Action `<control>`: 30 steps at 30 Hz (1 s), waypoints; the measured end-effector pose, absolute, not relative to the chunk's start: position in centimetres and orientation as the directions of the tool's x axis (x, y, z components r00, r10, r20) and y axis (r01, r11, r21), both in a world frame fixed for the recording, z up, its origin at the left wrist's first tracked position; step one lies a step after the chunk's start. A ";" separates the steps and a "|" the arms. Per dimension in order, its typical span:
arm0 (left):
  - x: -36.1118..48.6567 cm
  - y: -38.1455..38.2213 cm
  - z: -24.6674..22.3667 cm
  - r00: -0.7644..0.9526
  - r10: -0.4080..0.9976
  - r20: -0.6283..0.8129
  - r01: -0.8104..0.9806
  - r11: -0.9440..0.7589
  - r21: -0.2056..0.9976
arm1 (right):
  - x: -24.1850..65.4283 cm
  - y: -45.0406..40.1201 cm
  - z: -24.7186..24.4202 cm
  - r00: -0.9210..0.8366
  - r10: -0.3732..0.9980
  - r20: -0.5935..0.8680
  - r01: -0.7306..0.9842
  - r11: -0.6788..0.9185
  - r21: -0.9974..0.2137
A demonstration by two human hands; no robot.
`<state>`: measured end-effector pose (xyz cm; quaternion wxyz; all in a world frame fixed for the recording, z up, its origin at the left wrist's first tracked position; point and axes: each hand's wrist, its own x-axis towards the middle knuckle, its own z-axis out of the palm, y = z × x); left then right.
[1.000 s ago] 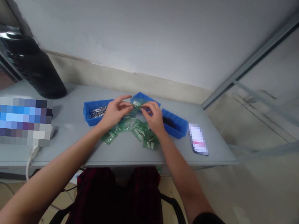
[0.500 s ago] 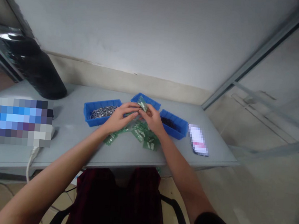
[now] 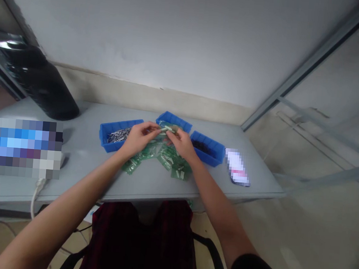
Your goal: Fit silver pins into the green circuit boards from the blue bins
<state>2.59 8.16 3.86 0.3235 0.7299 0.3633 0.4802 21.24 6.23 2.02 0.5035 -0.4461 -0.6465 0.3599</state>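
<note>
Between my two hands is a small green plastic bag (image 3: 168, 128) with pale pieces inside. My left hand (image 3: 140, 137) pinches its left side between thumb and fingers. On the other side, my right hand (image 3: 180, 142) grips it with closed fingers. More green bags (image 3: 167, 156) lie in a loose pile on the desk just below the hands, some showing white pieces. A blue bin (image 3: 110, 147) of shiny metal pins stands left of my left hand. Another blue bin (image 3: 217, 154), holding dark small parts, is right of my right hand. A third blue bin (image 3: 177, 120) sits behind the held bag, its contents hidden.
On the grey desk (image 3: 83, 176), a black bottle (image 3: 52, 87) stands at the back left. A blurred-out object (image 3: 17, 146) with a white cable (image 3: 34, 197) is at the left. A phone (image 3: 236, 168) lies near the right end. Metal frame bars (image 3: 262, 108) rise beyond it.
The bag has tipped from upright to lying flatter and lower between my hands. My left hand has drawn slightly left, its fingers now bent into a pinch.
</note>
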 end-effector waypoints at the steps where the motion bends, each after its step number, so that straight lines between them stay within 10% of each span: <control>1: 2.6 8.2 3.9 0.271 0.840 0.470 0.228 -0.531 0.816 | 21.4 6.3 2.1 -0.074 0.922 0.380 0.283 0.384 -0.879; 7: 2.4 8.3 3.9 0.218 0.827 0.518 0.296 -0.562 0.773 | 21.9 6.3 2.5 -0.010 0.841 0.541 0.561 0.453 -0.693; 22: 2.3 8.1 4.3 0.241 0.884 0.399 0.155 -0.441 0.884 | 22.3 5.5 3.0 -0.125 0.893 0.432 0.247 0.450 -0.858; 30: 2.4 8.7 3.7 0.269 0.857 0.440 0.243 -0.502 0.830 | 21.8 5.8 2.9 -0.158 0.861 0.483 0.457 0.497 -0.737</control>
